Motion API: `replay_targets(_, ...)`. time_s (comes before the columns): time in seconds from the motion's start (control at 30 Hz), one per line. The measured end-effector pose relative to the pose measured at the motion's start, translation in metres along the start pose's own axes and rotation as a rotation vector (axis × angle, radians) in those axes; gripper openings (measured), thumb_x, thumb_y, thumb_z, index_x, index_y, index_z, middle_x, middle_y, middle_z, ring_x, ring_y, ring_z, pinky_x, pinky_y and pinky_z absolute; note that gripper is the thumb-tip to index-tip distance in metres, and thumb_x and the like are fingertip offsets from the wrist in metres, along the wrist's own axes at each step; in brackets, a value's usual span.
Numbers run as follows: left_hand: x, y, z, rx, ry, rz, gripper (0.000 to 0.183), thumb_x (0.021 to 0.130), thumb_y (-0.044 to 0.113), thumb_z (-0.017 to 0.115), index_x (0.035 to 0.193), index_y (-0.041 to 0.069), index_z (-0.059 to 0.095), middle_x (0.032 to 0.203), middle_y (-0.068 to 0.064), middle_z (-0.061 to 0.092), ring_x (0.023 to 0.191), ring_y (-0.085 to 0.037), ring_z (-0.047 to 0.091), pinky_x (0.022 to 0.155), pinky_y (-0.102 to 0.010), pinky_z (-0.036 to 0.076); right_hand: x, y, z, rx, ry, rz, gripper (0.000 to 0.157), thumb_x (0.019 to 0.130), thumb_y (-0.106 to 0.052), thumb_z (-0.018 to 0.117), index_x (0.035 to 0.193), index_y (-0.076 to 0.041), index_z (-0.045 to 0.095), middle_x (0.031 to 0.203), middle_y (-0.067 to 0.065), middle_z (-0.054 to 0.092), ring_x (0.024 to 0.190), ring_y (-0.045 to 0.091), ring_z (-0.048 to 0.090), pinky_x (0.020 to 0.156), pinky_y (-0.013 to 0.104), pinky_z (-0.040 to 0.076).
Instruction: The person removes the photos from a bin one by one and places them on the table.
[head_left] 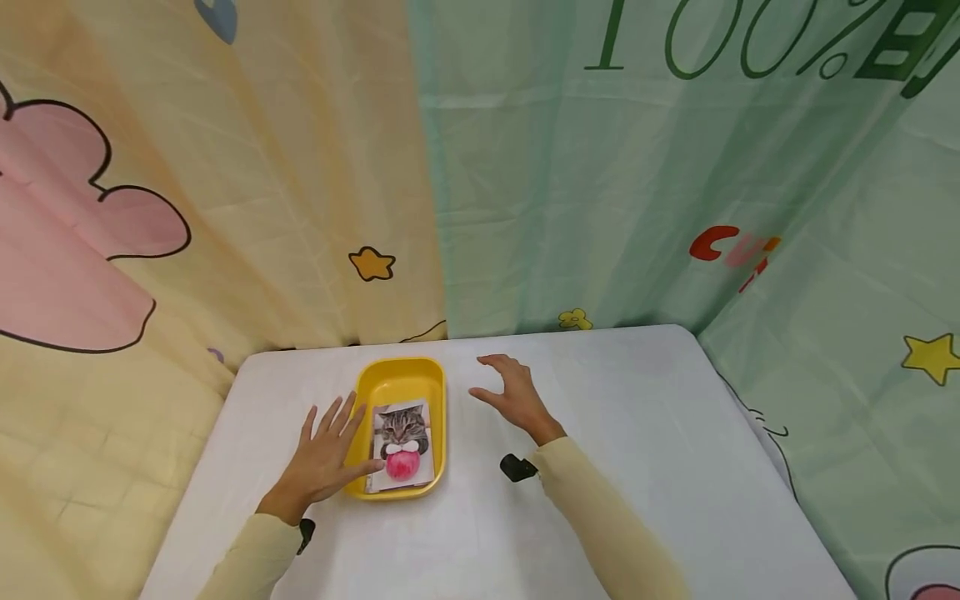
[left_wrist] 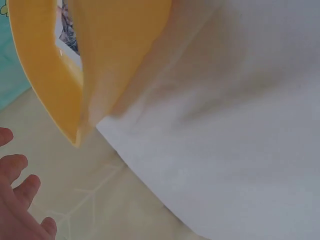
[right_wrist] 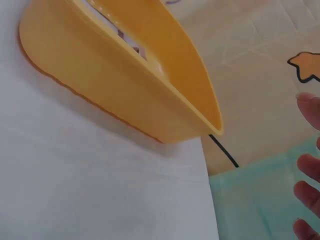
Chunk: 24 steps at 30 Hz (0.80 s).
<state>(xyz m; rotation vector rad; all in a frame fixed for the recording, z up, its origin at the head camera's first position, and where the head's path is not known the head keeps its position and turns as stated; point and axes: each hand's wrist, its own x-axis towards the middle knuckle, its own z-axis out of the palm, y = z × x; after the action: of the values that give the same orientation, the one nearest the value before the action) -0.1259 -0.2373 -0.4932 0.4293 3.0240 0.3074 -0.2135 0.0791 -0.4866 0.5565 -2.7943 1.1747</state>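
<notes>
A yellow plastic tray [head_left: 408,380] with raised walls stands on the white table. In it lies a stack or packet with a picture of a cat [head_left: 405,427] and a pink ball on its top face. My left hand [head_left: 324,457] is spread at the tray's left side, its thumb and fingertips overlapping the rim in the head view. To the right of the tray, my right hand [head_left: 519,398] hovers apart from it, thumb and fingers parted around nothing. The tray's outer wall [right_wrist: 110,75] fills much of the right wrist view, with right fingertips [right_wrist: 309,195] at the edge.
The white table [head_left: 637,467] has rounded far corners. Printed curtains [head_left: 540,183] hang behind it and along both sides. A small black device [head_left: 517,467] sits at my right wrist, and another [head_left: 306,534] at my left.
</notes>
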Motion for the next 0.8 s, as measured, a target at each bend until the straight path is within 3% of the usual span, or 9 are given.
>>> replay_targets(0.27, -0.008, -0.005, 0.021, -0.058, -0.004, -0.018, 0.106, 0.079, 0.066, 0.062, 0.15, -0.003, 0.023, 0.157, -0.025, 0.014, 0.143, -0.041, 0.014, 0.114, -0.057, -0.007, 0.014, -0.015, 0.044, 0.07, -0.131, -0.046, 0.048, 0.086, -0.025, 0.074, 0.128, -0.006, 0.059, 0.128, 0.007, 0.059, 0.121, 0.027, 0.05, 0.11, 0.047, 0.031)
replay_targets(0.5, -0.016, -0.009, 0.039, -0.087, 0.016, -0.022, 0.115, 0.076, 0.069, 0.063, 0.151, -0.004, 0.015, 0.157, -0.025, 0.014, 0.142, -0.04, 0.018, 0.114, -0.057, -0.006, 0.022, -0.031, 0.077, 0.098, -0.217, -0.007, 0.045, 0.086, -0.022, 0.075, 0.126, -0.007, 0.06, 0.126, 0.005, 0.061, 0.122, 0.025, 0.048, 0.11, 0.043, 0.033)
replay_targets(0.6, -0.018, -0.013, 0.044, -0.057, 0.034, -0.014, 0.116, 0.075, 0.068, 0.064, 0.151, -0.004, 0.015, 0.157, -0.025, 0.016, 0.142, -0.04, 0.02, 0.114, -0.059, 0.0, 0.027, -0.035, 0.088, 0.067, -0.26, -0.023, 0.045, 0.086, -0.021, 0.075, 0.127, -0.008, 0.06, 0.125, 0.004, 0.061, 0.122, 0.023, 0.05, 0.11, 0.041, 0.033)
replay_targets(0.8, -0.02, -0.021, 0.051, -0.018, -0.001, -0.027, 0.12, 0.075, 0.071, 0.062, 0.151, -0.006, 0.009, 0.157, -0.024, 0.014, 0.142, -0.037, 0.018, 0.113, -0.06, 0.005, 0.036, -0.041, 0.102, -0.02, -0.342, -0.033, 0.047, 0.084, -0.022, 0.077, 0.126, -0.01, 0.061, 0.122, 0.001, 0.061, 0.118, 0.019, 0.052, 0.109, 0.035, 0.035)
